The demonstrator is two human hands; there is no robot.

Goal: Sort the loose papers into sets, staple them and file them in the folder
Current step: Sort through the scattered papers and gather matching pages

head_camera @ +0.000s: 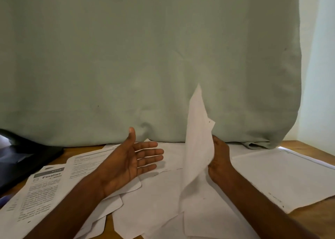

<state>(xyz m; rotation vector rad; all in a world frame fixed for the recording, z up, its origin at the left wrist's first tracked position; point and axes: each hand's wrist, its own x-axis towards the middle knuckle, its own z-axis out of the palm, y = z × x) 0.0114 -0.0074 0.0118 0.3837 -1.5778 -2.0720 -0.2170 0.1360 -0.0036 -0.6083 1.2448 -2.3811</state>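
While right hand (220,159) pinches upright sheet (198,139), left hand (126,163) hovers palm-up; fingers (150,154) spread.

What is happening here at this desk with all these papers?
A person is sorting loose papers on a wooden desk. The right hand holds one white sheet upright by its edge, while the left hand is open and empty above the pile. Printed pages lie at the left, a neater stack at the right. A dark folder lies at the far left.
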